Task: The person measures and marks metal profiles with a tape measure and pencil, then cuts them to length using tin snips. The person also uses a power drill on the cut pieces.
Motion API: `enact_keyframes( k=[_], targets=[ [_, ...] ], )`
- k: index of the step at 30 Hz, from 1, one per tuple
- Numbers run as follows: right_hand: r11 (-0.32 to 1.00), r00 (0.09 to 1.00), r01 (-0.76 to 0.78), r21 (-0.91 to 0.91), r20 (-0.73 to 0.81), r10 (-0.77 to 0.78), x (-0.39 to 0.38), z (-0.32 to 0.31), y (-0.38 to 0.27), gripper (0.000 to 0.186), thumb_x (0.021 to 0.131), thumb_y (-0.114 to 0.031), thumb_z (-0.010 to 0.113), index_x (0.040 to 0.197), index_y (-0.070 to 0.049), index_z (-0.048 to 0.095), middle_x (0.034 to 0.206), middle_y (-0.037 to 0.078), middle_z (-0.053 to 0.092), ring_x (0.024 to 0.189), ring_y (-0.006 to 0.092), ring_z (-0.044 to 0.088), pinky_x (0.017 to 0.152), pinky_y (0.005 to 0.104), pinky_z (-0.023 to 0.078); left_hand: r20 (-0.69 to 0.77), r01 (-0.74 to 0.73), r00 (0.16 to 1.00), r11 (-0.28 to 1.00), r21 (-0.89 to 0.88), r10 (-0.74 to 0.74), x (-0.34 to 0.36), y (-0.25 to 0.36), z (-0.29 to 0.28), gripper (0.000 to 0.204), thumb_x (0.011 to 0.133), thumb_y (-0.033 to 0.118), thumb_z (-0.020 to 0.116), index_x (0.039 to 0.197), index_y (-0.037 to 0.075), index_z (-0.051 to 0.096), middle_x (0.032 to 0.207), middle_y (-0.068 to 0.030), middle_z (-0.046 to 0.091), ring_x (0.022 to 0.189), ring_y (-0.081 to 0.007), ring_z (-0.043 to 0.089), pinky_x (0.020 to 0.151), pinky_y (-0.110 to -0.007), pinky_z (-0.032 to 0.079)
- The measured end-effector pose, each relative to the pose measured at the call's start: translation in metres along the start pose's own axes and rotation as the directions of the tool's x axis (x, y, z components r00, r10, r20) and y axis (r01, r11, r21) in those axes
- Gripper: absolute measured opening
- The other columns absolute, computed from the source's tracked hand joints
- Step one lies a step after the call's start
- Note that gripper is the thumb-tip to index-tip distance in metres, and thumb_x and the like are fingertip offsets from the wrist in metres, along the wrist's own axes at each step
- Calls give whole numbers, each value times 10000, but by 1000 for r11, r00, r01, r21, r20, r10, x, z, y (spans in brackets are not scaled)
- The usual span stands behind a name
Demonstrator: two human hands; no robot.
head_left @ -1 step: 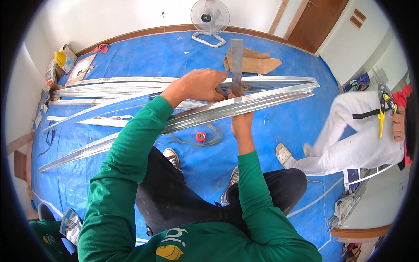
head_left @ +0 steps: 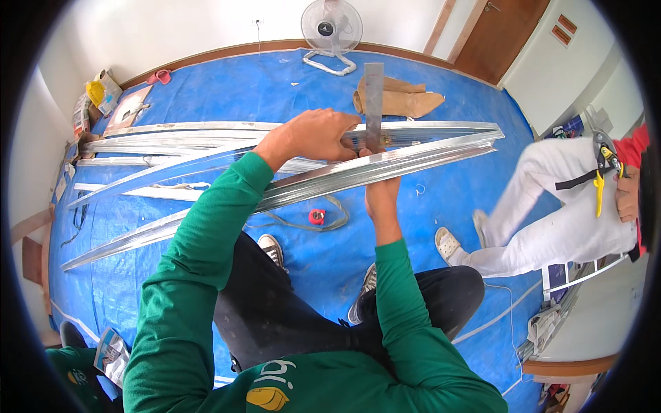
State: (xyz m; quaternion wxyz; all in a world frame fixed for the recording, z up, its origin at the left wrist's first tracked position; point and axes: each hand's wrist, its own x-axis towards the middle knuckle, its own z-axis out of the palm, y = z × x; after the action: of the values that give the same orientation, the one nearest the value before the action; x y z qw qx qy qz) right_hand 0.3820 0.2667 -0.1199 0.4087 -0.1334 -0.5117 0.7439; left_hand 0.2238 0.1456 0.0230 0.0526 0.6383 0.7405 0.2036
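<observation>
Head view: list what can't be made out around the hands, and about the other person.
- Right hand: head view, partly hidden by the front channel, so its full grip is unclear.
- Strip: head view, lower end hidden by the hands and channel.
- Left hand: head view, its own bent fingers hide what its fingertips touch.
- Other person: head view, head cut off by the dark right rim.

Indoor worksite: floor sheet (head_left: 234,86), metal profiles (head_left: 441,158)
</observation>
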Motion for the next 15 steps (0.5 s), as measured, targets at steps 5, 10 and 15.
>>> enact_keyframes(
  k=[5,10,15],
  targets=[
    [998,1000,9,58,-3,-9,6,4,-1,307,1023,-116,846,1264,-56,666,1086,21,730,982,106,704,860,294,586,-27,-16,1000,999,-32,15,4,2,-5,489,934,438,775,1178,17,734,875,-257,786,879,-475,772,781,-559,589],
    [997,998,65,44,1,-65,10,3,-2,358,1027,-119,841,1314,-32,645,1161,48,716,1046,121,698,941,310,586,-41,8,999,999,-37,-10,-1,14,-9,525,1087,519,669,1291,38,719,788,-225,753,785,-441,759,721,-559,558],
    [998,998,59,-19,9,-59,10,1,-1,275,1035,-115,826,1253,-36,677,1111,30,707,1027,109,680,917,302,568,-123,-69,990,997,21,72,-1,17,-6,510,1139,522,590,1164,28,712,752,-232,726,732,-437,740,660,-549,540]
  ],
)
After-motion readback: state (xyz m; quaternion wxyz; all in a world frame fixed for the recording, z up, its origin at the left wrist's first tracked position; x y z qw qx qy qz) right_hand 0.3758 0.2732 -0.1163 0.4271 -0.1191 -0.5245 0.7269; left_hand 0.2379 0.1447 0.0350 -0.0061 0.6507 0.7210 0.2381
